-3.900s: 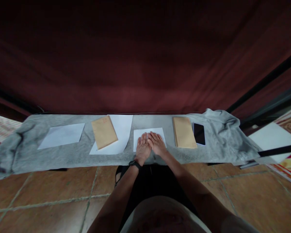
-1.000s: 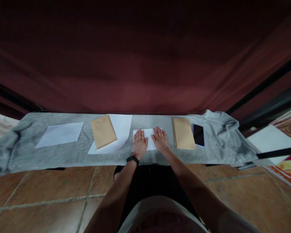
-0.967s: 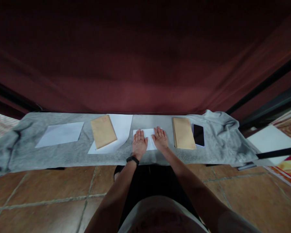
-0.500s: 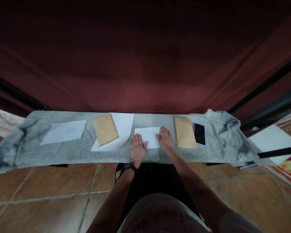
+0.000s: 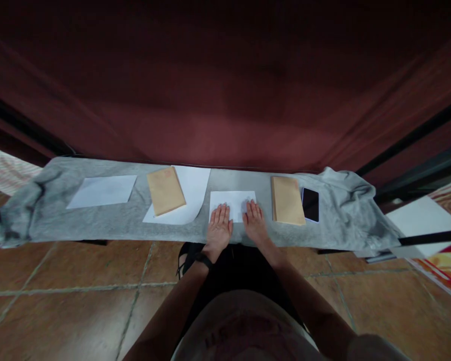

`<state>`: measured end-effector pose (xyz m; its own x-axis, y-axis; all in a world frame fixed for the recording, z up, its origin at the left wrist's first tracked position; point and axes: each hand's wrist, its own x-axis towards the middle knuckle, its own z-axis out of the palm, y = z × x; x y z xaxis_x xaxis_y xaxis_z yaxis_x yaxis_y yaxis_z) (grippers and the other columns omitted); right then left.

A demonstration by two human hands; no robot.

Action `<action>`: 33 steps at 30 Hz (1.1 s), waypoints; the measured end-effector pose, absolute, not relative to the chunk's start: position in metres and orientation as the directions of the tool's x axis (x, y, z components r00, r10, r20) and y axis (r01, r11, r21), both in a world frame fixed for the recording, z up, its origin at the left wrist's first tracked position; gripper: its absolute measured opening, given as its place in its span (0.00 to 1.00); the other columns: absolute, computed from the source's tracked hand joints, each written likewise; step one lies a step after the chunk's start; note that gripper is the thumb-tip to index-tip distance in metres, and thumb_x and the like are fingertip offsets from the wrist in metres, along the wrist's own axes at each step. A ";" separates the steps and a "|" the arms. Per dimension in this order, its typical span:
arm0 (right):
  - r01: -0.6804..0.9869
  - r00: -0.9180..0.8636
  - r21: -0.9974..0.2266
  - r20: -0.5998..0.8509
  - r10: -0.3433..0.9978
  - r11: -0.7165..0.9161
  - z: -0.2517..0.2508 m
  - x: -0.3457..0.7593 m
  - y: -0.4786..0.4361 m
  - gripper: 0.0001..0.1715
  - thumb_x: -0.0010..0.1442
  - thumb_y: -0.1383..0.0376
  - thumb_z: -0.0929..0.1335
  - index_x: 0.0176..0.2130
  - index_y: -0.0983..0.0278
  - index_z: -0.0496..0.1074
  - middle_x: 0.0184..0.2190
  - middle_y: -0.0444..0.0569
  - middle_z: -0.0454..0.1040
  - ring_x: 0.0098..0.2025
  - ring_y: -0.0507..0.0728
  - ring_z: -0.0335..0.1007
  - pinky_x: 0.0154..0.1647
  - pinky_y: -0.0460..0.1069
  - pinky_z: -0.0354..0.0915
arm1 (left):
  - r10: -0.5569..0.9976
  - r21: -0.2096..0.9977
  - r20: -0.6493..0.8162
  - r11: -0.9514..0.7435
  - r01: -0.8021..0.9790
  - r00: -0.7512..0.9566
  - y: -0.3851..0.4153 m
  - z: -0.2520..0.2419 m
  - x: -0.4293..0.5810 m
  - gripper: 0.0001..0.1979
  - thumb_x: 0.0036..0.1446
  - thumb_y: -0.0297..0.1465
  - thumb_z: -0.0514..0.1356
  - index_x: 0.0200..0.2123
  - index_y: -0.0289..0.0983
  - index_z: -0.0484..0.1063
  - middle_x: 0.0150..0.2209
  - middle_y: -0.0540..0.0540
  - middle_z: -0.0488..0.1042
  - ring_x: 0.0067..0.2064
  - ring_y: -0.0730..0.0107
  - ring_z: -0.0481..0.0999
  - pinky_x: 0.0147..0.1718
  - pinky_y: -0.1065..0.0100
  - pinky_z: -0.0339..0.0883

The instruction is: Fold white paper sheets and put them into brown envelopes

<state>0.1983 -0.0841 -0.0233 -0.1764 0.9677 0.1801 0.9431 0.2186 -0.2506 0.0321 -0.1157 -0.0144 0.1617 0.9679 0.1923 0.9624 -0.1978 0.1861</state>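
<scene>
A small white sheet of paper lies on the grey cloth in front of me. My left hand rests flat over its lower left part, fingers stretched out and pointing away from me. Over the lower right part lies my right hand, flat too, fingers extended. Neither hand grips anything. To the right of the right hand is a stack of brown envelopes. Left of the left hand, another brown envelope stack lies tilted on a large white sheet, whose lower right edge is curled.
A long narrow surface is covered by a grey cloth, bunched at both ends. A white sheet lies at the left. A phone with a dark screen sits beside the right envelopes. Behind rises a dark red panel.
Both hands have moved on the small sheet: the left slid inward onto its lower part, the right drew slightly toward me. More of the sheet's far edge shows. The view shifted a little.
</scene>
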 end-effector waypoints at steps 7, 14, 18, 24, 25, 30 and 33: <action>0.897 -0.338 -0.259 0.118 0.934 0.357 -0.020 0.181 -0.112 0.34 0.76 0.58 0.53 0.72 0.73 0.57 0.73 0.60 0.55 0.75 0.62 0.48 0.75 0.60 0.44 | 0.930 0.171 0.100 -0.366 0.915 0.353 -0.127 -0.012 0.045 0.30 0.70 0.27 0.41 0.73 0.26 0.51 0.75 0.36 0.51 0.76 0.61 0.47 0.73 0.55 0.44; 0.914 -0.324 -0.203 0.162 0.932 0.352 -0.027 0.200 -0.117 0.38 0.76 0.54 0.53 0.72 0.77 0.53 0.73 0.64 0.53 0.75 0.65 0.48 0.74 0.61 0.46 | 0.926 0.190 0.110 -0.376 0.907 0.361 -0.131 -0.009 0.038 0.31 0.72 0.35 0.44 0.73 0.28 0.50 0.74 0.35 0.51 0.76 0.58 0.46 0.73 0.52 0.44; 0.917 -0.316 -0.184 0.209 0.926 0.354 -0.031 0.211 -0.120 0.38 0.76 0.53 0.54 0.72 0.76 0.53 0.73 0.65 0.52 0.75 0.66 0.48 0.74 0.63 0.48 | 0.925 0.179 0.104 -0.378 0.908 0.364 -0.133 -0.010 0.035 0.32 0.73 0.39 0.45 0.73 0.27 0.50 0.75 0.34 0.49 0.76 0.56 0.45 0.73 0.52 0.42; 0.921 -0.298 -0.185 0.232 0.926 0.343 -0.034 0.225 -0.121 0.39 0.76 0.53 0.54 0.72 0.77 0.53 0.73 0.67 0.54 0.74 0.67 0.49 0.73 0.64 0.50 | 0.938 0.182 0.093 -0.347 0.920 0.335 -0.138 -0.008 0.025 0.36 0.72 0.44 0.48 0.73 0.26 0.50 0.75 0.32 0.48 0.76 0.54 0.43 0.73 0.51 0.40; 0.922 -0.295 -0.185 0.236 0.926 0.341 -0.034 0.227 -0.121 0.39 0.76 0.52 0.54 0.72 0.77 0.53 0.73 0.67 0.54 0.74 0.67 0.50 0.73 0.64 0.50 | 0.943 0.184 0.085 -0.332 0.925 0.321 -0.139 -0.007 0.024 0.37 0.72 0.45 0.48 0.73 0.26 0.50 0.74 0.31 0.48 0.76 0.54 0.43 0.73 0.50 0.39; 0.924 -0.277 -0.196 0.252 0.927 0.330 -0.036 0.234 -0.125 0.39 0.76 0.53 0.54 0.73 0.76 0.50 0.73 0.68 0.53 0.74 0.68 0.50 0.72 0.66 0.50 | 0.978 0.177 0.056 -0.206 0.962 0.199 -0.144 -0.002 0.020 0.38 0.71 0.47 0.48 0.73 0.26 0.50 0.74 0.29 0.48 0.76 0.50 0.43 0.73 0.45 0.36; 0.925 -0.272 -0.198 0.248 0.930 0.323 -0.035 0.238 -0.128 0.39 0.76 0.53 0.55 0.73 0.75 0.50 0.73 0.68 0.53 0.74 0.68 0.50 0.72 0.67 0.50 | 0.988 0.178 0.067 -0.152 0.972 0.142 -0.145 -0.001 0.016 0.37 0.71 0.46 0.48 0.72 0.25 0.51 0.74 0.29 0.49 0.76 0.50 0.45 0.73 0.48 0.37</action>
<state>0.2378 -0.1277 -0.0353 -0.2716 0.9299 0.2479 0.9255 0.3231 -0.1978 0.0159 -0.1453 -0.0015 0.1423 0.9875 0.0673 0.9722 -0.1522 0.1781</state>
